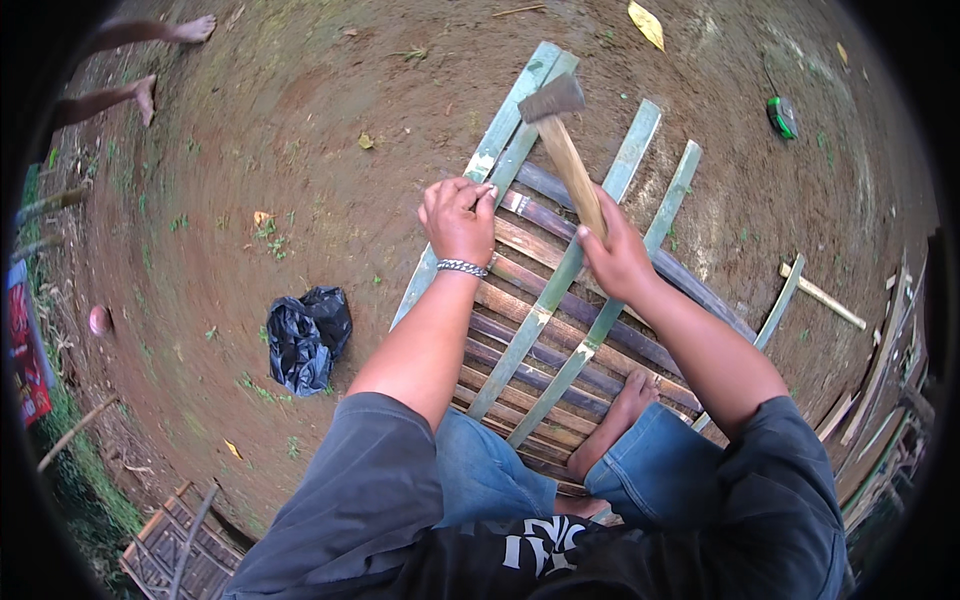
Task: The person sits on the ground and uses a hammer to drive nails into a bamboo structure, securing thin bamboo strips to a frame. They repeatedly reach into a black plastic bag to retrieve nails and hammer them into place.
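Note:
My right hand (612, 255) is wrapped round the wooden handle of a hammer (571, 165). Its blocky grey metal head is raised above the far end of a bamboo frame (540, 316). On a pale green bamboo strip (505, 125) at the frame's left side rests my left hand (460, 218), fingers closed in a pinch. What the fingertips pinch, if anything, is too small to make out. Long green strips cross several darker bamboo slats (560, 290) lying on the ground. My bare foot (615, 425) stands on the slats near me.
A crumpled black plastic bag (308, 340) lies left on bare soil. At the right are a green tape measure (783, 117) and a wooden-handled tool (822, 295). Another person's bare feet (145, 98) show at upper left. Bamboo lengths (885, 350) lie along the right edge.

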### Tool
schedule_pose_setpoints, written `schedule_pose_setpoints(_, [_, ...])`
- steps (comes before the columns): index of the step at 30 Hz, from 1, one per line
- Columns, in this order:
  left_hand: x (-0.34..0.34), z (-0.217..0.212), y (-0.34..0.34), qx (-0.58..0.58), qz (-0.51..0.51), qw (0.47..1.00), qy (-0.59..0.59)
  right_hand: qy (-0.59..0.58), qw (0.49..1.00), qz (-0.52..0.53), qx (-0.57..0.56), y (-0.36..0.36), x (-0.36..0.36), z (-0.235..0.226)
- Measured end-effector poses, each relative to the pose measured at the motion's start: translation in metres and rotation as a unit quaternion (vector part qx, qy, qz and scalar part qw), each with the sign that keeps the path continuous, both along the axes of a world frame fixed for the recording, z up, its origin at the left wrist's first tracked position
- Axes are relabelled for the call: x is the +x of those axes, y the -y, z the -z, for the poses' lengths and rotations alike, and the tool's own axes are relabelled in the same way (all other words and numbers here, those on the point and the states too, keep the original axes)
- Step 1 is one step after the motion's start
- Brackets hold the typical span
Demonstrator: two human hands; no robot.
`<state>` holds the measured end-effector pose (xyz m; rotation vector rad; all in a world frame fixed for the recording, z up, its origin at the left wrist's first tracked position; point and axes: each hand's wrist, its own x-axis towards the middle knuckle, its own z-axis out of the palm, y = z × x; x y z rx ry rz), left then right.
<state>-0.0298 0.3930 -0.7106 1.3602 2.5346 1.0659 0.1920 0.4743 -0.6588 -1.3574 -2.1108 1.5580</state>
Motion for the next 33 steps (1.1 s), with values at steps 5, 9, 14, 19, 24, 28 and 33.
schedule_pose_setpoints(5, [0.001, -0.006, -0.001, -0.019, -0.009, 1.0, 0.015, 0.067, 0.971, -0.178, 0.148, 0.006, 0.036, -0.02])
schedule_pose_setpoints(9, [-0.004, -0.007, 0.001, -0.031, -0.016, 0.998, 0.043, 0.115, 0.964, -0.209, 0.12, 0.009, 0.036, -0.036])
schedule_pose_setpoints(14, [-0.004, -0.008, 0.0, -0.031, -0.016, 0.998, 0.059, 0.127, 0.96, -0.212, 0.134, 0.008, 0.03, -0.036])
schedule_pose_setpoints(19, [-0.004, -0.007, -0.002, -0.029, -0.019, 0.997, 0.066, 0.06, 0.963, -0.195, 0.178, 0.009, 0.029, -0.033])
schedule_pose_setpoints(24, [-0.004, -0.004, 0.001, -0.04, -0.017, 0.997, 0.056, 0.119, 0.949, -0.231, 0.178, 0.005, 0.031, -0.032])
schedule_pose_setpoints(28, [-0.004, -0.009, -0.003, -0.033, -0.019, 0.997, 0.06, 0.096, 0.963, -0.187, 0.166, 0.004, 0.03, -0.036])
schedule_pose_setpoints(33, [-0.005, -0.007, -0.001, -0.045, -0.019, 0.997, 0.057, 0.116, 0.955, -0.213, 0.169, 0.004, 0.028, -0.034])
